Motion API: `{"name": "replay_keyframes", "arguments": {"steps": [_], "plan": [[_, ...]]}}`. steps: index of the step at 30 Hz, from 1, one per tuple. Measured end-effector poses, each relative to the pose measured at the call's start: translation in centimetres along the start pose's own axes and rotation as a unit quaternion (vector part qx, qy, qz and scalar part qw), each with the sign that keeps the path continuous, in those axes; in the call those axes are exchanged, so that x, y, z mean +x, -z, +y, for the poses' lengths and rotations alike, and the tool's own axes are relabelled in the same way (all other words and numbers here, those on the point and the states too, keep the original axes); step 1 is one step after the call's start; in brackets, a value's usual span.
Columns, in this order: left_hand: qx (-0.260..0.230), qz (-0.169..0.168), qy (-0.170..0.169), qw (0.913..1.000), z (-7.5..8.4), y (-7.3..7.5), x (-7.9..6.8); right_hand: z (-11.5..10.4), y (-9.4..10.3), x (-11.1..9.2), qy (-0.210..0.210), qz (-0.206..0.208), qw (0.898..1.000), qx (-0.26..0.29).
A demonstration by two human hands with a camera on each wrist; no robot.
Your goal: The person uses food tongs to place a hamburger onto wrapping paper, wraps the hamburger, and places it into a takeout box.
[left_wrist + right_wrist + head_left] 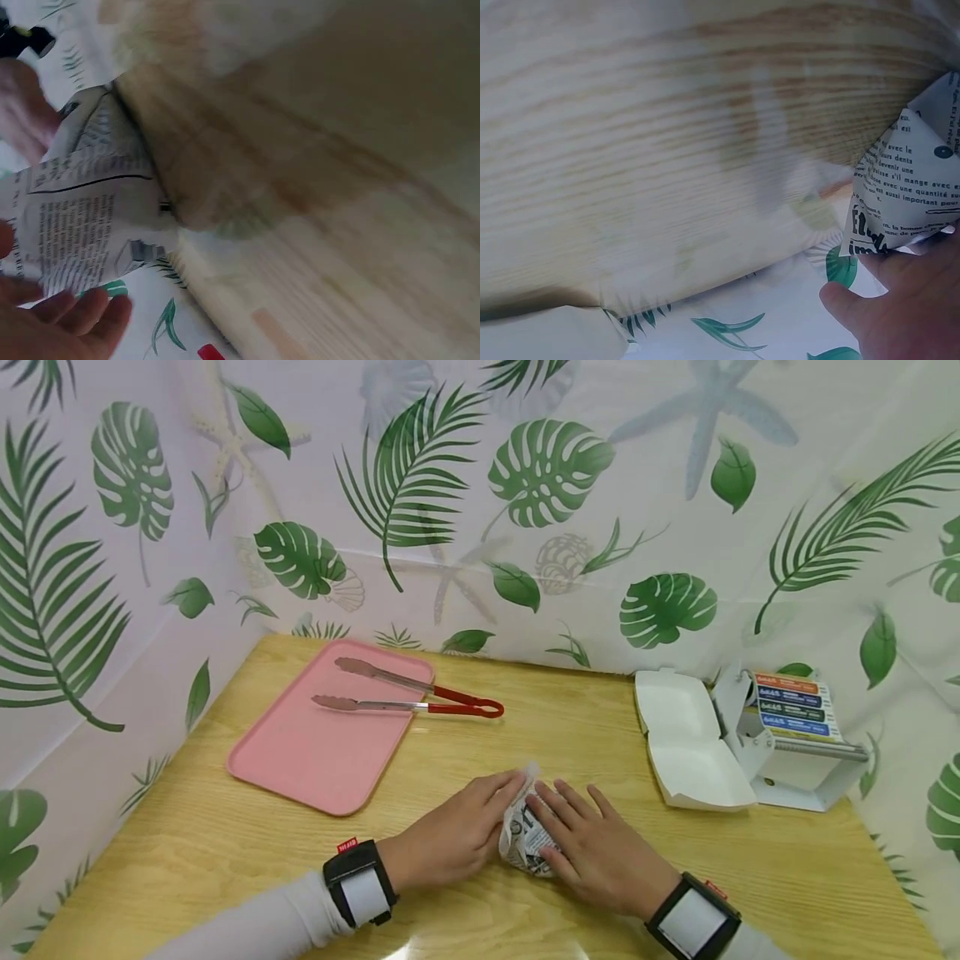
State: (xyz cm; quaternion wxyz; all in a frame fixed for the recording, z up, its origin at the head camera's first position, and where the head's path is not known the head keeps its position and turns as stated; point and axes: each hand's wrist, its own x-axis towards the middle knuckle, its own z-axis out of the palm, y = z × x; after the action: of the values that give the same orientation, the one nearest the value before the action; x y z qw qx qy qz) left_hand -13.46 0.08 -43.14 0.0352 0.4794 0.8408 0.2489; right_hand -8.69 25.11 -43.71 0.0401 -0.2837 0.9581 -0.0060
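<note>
A small bundle wrapped in newsprint paper (528, 837) stands on the table between both hands; its contents are hidden. My left hand (453, 835) lies along its left side, the fingers extended towards the paper's top edge. From the right, my right hand (600, 852) rests spread fingers on the wrapper. The left wrist view has the printed paper (82, 217) with the left hand's loosely extended fingers (90, 319) beside it. A folded, pointed corner of the newsprint (904, 180) shows in the right wrist view, above the right hand (911, 307).
A pink tray (300, 752) is at the left, with red-handled metal tongs (465, 702) lying across its right edge. At the right, an opened white takeout box (682, 735) sits beside a dispenser (802, 735) with colourful boxes. Patterned cloth (540, 568) surrounds the wooden table (555, 718).
</note>
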Motion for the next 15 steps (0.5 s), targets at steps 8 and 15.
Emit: {"name": "replay_keyframes", "arguments": {"steps": [8,15], "plan": [[0.024,-0.027,-0.01,0.9993,0.9,-1.0,1.0,-0.2,-0.1,-0.2,0.007,0.035,0.999,-0.018],[0.111,-0.023,0.036,0.993,1.7,-2.6,1.8,-0.4,-0.2,-0.2,0.019,0.053,0.998,-0.003]]}}
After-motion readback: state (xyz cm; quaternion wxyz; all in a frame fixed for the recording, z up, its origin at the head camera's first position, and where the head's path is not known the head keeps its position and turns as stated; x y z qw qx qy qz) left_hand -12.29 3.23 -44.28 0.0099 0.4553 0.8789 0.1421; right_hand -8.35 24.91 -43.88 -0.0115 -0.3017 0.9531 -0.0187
